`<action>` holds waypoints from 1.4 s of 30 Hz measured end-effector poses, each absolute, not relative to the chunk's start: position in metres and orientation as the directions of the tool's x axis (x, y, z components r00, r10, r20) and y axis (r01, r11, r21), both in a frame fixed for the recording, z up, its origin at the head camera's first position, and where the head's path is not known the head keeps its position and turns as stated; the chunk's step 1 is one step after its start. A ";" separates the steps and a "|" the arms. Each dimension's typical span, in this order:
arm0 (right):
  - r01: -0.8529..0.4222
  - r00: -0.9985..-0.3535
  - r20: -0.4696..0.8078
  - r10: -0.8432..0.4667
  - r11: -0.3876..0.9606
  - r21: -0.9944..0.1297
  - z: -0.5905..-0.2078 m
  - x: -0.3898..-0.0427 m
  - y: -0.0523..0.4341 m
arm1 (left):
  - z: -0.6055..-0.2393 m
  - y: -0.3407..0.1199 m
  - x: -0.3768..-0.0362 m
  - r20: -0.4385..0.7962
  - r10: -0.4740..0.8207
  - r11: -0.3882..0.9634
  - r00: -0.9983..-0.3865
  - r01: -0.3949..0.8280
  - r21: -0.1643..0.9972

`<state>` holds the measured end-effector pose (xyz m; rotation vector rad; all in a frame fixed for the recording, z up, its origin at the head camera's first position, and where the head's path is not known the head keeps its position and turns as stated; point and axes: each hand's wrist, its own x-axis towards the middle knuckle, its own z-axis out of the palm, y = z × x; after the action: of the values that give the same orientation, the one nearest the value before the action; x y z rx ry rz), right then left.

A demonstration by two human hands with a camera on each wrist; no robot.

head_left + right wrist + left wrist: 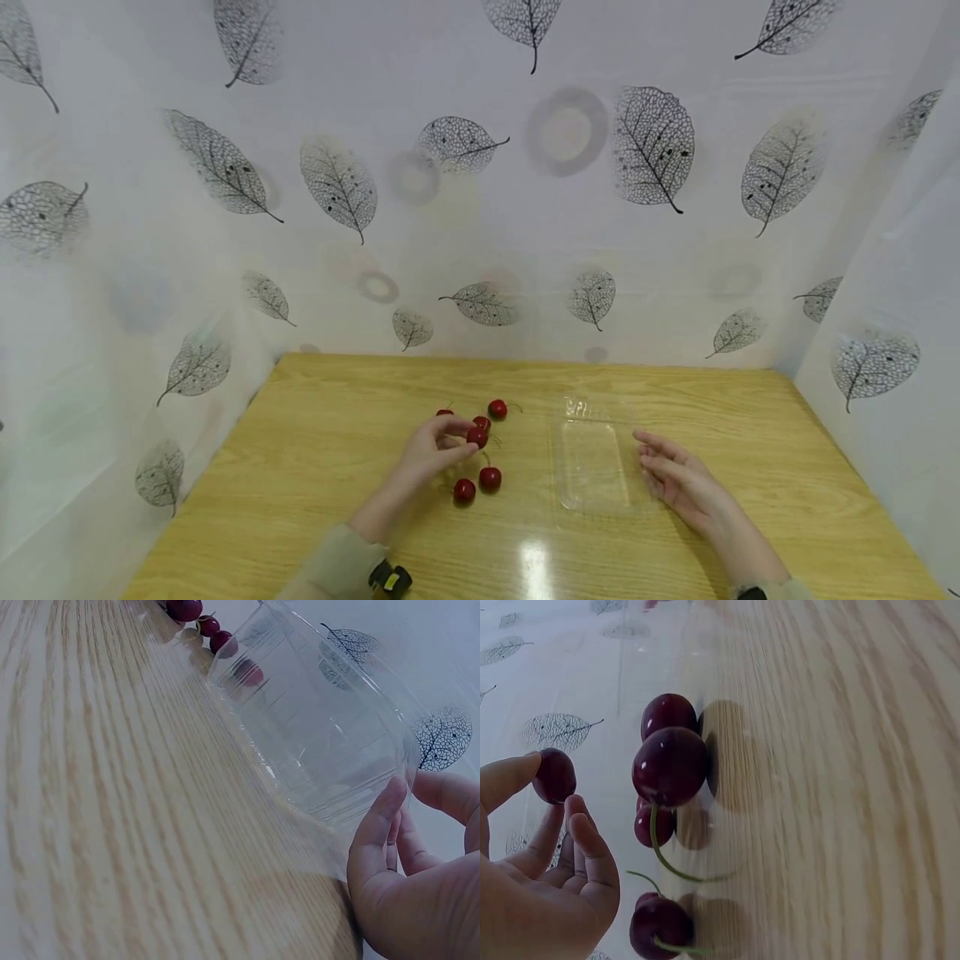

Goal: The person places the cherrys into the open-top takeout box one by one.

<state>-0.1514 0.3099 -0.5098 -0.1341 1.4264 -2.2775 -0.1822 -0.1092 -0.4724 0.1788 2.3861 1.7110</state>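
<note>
Left hand is pinching a cherry, loose cherries right around it. Past a gap at 3 o'clock, right hand grips the clear box, well inside the tabletop edges.

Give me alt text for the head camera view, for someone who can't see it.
A person's left hand pinches a red cherry among other cherries on a wood-grain table. Their right hand is at the right edge of a clear plastic container.

Rear cherry: partly hidden by left hand | clear container: right rim indistinct, head view | tabletop: near edge cut off
</note>
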 end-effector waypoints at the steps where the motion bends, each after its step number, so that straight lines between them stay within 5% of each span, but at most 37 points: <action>1: 0.319 -0.895 -0.150 -0.421 -0.367 -0.874 -0.510 -0.152 0.310 | -0.472 -0.107 -0.183 -0.087 0.216 0.328 -0.973 -0.012 0.945; 18: 0.324 -0.888 -0.133 -0.441 -0.394 -0.860 -0.513 -0.154 0.310 | -0.462 -0.059 -0.193 -0.154 0.258 0.333 -0.954 -0.062 0.941; 42: 0.349 -0.895 -0.183 -0.407 -0.381 -0.856 -0.514 -0.153 0.311 | -0.462 0.011 -0.200 -0.092 0.370 0.212 -0.925 -0.013 0.977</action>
<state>-0.1529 0.3110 -0.5137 -0.0795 1.3989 -2.2875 -0.1995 0.0111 -0.4622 0.3349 2.1855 1.7668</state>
